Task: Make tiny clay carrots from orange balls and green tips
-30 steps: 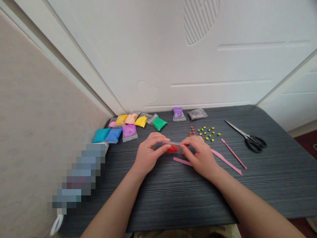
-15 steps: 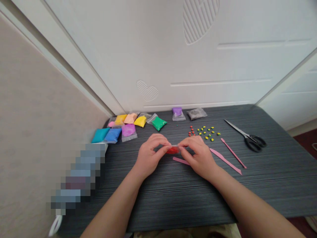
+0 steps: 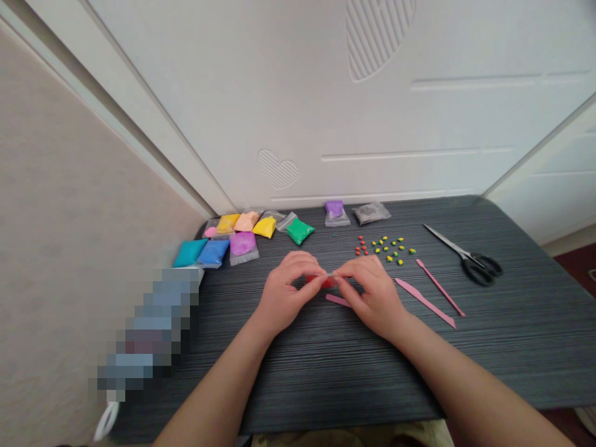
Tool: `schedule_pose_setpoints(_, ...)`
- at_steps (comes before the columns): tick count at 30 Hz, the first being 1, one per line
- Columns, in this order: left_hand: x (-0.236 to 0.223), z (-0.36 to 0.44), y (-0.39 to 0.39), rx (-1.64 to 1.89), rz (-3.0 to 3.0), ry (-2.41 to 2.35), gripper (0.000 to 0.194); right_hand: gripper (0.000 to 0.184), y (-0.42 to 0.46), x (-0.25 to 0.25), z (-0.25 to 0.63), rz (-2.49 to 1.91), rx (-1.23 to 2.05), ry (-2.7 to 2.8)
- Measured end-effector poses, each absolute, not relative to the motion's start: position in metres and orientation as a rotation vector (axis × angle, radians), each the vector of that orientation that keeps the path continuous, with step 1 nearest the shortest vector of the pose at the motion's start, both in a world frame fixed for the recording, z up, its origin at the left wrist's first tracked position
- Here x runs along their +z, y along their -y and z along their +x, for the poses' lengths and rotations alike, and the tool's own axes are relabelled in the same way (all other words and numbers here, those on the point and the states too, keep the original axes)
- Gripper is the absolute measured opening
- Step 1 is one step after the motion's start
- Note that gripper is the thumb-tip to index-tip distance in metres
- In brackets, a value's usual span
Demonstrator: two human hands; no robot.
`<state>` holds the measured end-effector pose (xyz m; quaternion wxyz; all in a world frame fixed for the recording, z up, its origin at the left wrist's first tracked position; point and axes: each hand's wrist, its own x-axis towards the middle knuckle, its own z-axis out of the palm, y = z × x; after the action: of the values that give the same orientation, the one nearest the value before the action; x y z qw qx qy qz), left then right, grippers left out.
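Observation:
Between my hands is a small clear zip bag of red modelling clay (image 3: 328, 282), held by its top edge. My left hand (image 3: 291, 285) pinches that edge with thumb and forefinger. From the other side my right hand (image 3: 372, 290) pinches the same edge, its fingertips close to those of the left. Part of the bag is hidden behind my fingers. A pink modelling tool (image 3: 338, 300) lies on the table just below the bag, its right end covered by my right hand. Small red clay pieces (image 3: 362, 246) lie beyond my right hand, beside several yellow-and-green pieces (image 3: 395, 253).
Right of my hands lie a pink clay knife (image 3: 426, 303), a thin pink tool (image 3: 440, 287) and black-handled scissors (image 3: 470, 257). Bags of coloured clay, among them green (image 3: 300, 231), blue (image 3: 213, 253) and purple (image 3: 334, 210), line the dark table's back and left. A blurred-out object (image 3: 149, 329) stands at left.
My left fingertips have slid right along the bag's top edge, nearer to the right ones. The right hand has shifted slightly left. Both keep their pinch on the bag.

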<state>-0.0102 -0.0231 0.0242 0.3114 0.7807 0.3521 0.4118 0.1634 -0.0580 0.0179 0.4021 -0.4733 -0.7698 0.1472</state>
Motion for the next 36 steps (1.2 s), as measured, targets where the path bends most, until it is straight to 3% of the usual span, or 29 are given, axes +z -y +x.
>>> schedule_pose_setpoints(6, 0.0226, -0.0107, 0.0229, 1.097, 2.066, -0.911, 0.007, 0.018, 0.0581, 0.0179, 0.1644, -1.185, 0.354, 1.924)
schedule_pose_setpoints(14, 0.0217, -0.0097, 0.0234, 1.102, 2.059, -0.896, 0.009, 0.005, 0.0575, 0.0189, 0.1635, -1.175, 0.344, 1.893)
schedule_pose_setpoints(36, 0.02, -0.0152, 0.0196, 1.175, 1.911, -0.92, 0.011, 0.009, 0.0566, 0.0207, 0.1662, -1.173, 0.412, 1.854)
